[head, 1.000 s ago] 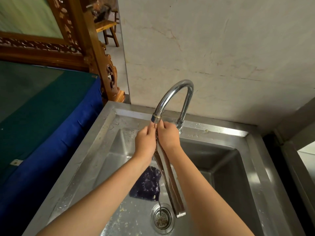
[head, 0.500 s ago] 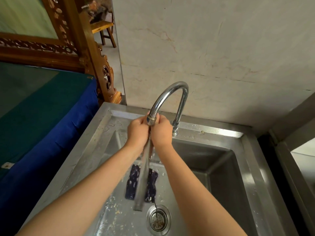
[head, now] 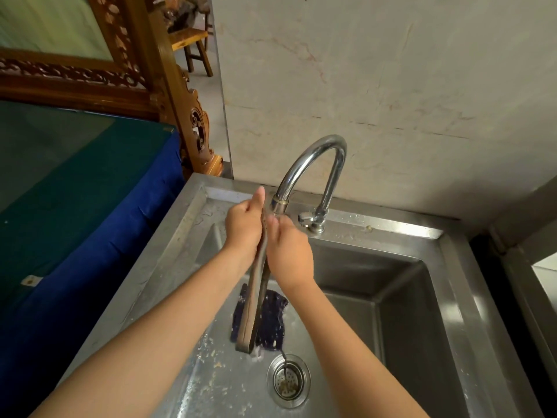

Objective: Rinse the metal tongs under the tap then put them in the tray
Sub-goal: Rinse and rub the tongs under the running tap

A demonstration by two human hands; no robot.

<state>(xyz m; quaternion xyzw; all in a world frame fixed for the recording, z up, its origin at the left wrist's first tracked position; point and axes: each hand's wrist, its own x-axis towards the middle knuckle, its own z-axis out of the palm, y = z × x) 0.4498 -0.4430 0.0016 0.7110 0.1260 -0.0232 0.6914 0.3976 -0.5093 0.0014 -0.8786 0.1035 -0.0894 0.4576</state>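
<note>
The metal tongs [head: 252, 309] hang almost upright over the steel sink [head: 401, 297], their looped end down near the basin floor. My left hand [head: 244, 230] and my right hand [head: 287, 251] press against the tongs' upper end from either side, just below the spout of the curved chrome tap [head: 310, 164]. The tips of the tongs are hidden between my palms. No tray is in view.
A dark blue cloth [head: 272, 321] lies on the sink floor behind the tongs. The round drain strainer [head: 287, 380] sits to the right of it, with food scraps scattered nearby. A blue and green covered surface [head: 75, 206] stands left of the sink.
The tongs' lower end swung from right of the drain to left of it. My hands stayed clasped on the upper end under the spout, shifting slightly left.
</note>
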